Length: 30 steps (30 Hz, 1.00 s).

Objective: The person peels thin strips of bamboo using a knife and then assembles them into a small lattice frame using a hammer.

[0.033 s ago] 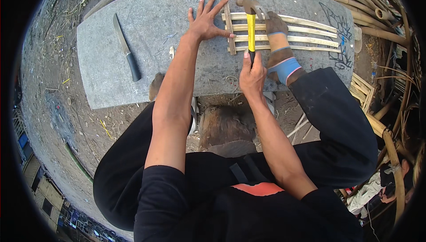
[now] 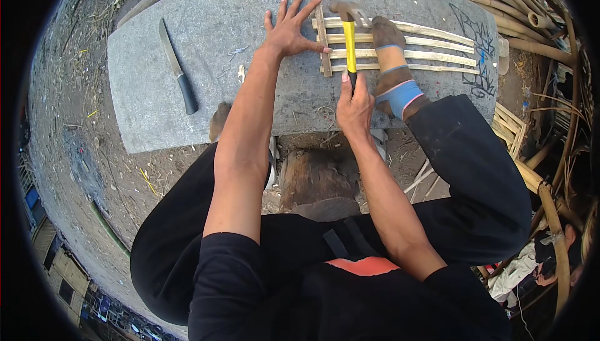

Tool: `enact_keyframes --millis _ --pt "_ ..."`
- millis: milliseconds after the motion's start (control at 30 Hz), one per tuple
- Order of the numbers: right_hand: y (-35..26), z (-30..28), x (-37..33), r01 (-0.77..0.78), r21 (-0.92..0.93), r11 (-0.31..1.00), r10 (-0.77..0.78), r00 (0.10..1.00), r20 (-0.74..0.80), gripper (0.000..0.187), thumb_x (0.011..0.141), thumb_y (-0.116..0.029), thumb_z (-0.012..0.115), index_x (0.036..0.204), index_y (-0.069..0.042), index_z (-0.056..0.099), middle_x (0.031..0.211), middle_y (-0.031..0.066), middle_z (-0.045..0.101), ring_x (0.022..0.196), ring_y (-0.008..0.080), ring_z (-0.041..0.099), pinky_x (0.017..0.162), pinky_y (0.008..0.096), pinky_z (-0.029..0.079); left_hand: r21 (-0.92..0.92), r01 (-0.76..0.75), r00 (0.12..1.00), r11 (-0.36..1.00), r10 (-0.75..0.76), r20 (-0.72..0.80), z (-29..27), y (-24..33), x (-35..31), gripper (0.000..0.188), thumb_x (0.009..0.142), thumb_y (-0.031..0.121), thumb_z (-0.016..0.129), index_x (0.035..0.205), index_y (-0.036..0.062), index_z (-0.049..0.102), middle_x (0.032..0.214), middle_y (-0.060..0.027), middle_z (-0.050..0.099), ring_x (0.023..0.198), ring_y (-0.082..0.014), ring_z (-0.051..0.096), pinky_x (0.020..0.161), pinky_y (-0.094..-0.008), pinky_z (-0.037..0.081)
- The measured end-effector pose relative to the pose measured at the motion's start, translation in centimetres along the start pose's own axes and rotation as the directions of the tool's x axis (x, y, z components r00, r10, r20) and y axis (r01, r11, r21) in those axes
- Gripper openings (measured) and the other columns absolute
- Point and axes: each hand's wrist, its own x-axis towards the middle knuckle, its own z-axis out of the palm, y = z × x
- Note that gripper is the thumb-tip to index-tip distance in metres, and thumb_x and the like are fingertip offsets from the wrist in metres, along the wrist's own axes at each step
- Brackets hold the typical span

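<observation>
Bamboo slats (image 2: 431,44) lie side by side across the far right part of the stone slab (image 2: 225,28), four of them as far as I can count, their long axes running left to right, with their left ends under or against a single cross slat (image 2: 320,22) that runs from the near side toward the far edge and juts past it. The left hand (image 2: 289,28) is spread flat, fingers splayed, palm down on the slab just left of the cross slat, thumb touching it. The right hand (image 2: 355,105) is closed around the black grip of a hammer (image 2: 349,38) near the slab's near edge; the yellow handle points away from the person across the slats, and the steel head sits at the far end, over the top slat close to the cross slat. A foot in a worn sandal (image 2: 392,69) presses on the slats just right of the hammer. By my reading the lattice is at an early stage: one cross piece is set at the left ends, while the right ends near the slab's right edge show none. Whether any nails are in I cannot tell. A knife (image 2: 177,66) lies apart toward the left edge, blade pointing to the far side.
</observation>
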Motion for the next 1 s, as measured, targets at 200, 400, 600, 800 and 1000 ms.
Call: enact_keyframes --millis 200,400,600,800,1000 --pt "-1.2 -0.2 0.3 -0.024 0.000 1.000 0.024 0.999 -0.048 0.030 0.101 -0.030 0.048 0.104 0.000 0.051 0.071 0.0265 0.059 0.070 0.0500 0.058 0.059 0.0543 0.041 -0.035 -0.003 0.999 0.999 0.002 -0.040 0.1 0.1 0.1 0.127 0.040 0.070 0.085 0.150 0.0459 0.025 0.162 -0.0088 0.017 0.150 -0.0339 0.004 0.117 -0.0622 0.000" --pt "-2.3 -0.3 0.4 0.029 0.043 0.999 -0.025 0.996 -0.089 0.032 0.102 -0.031 0.047 0.104 0.000 0.052 0.068 0.0255 0.058 0.068 0.0493 0.058 0.058 0.0536 0.041 -0.026 0.014 1.000 1.000 -0.015 -0.019 0.3 -0.2 -0.1 0.127 0.040 0.072 0.084 0.150 0.0473 0.024 0.162 -0.0094 0.015 0.150 -0.0335 0.003 0.117 -0.0631 0.001" --pt "-2.1 0.3 -0.4 0.016 0.067 0.998 -0.012 0.998 -0.054 0.030 0.102 -0.030 0.048 0.104 -0.001 0.052 0.069 0.0253 0.058 0.067 0.0496 0.058 0.057 0.0534 0.041 -0.003 0.020 1.000 1.000 -0.020 -0.003 0.4 0.1 0.1 0.126 0.044 0.069 0.084 0.151 0.0459 0.022 0.162 -0.0087 0.015 0.150 -0.0319 0.003 0.118 -0.0611 0.000" --pt "-0.7 0.0 -0.6 -0.048 -0.019 0.999 0.048 0.999 -0.021 0.029 0.101 -0.030 0.050 0.095 -0.001 0.049 0.068 0.0250 0.057 0.066 0.0500 0.057 0.057 0.0531 0.040 0.000 0.015 1.000 1.000 -0.015 -0.017 0.4 0.1 0.0 0.126 0.044 0.069 0.084 0.151 0.0458 0.022 0.162 -0.0083 0.015 0.150 -0.0318 0.003 0.118 -0.0610 -0.001" --pt "-1.9 -1.0 0.0 -0.042 -0.003 0.999 0.042 0.998 -0.055 0.030 0.101 -0.029 0.049 0.099 0.001 0.051 0.068 0.0252 0.056 0.070 0.0499 0.057 0.060 0.0526 0.040 0.006 0.011 0.999 1.000 -0.010 -0.043 0.5 -0.3 0.0 0.126 0.044 0.069 0.084 0.151 0.0464 0.022 0.162 -0.0083 0.014 0.150 -0.0318 0.003 0.118 -0.0612 -0.001"
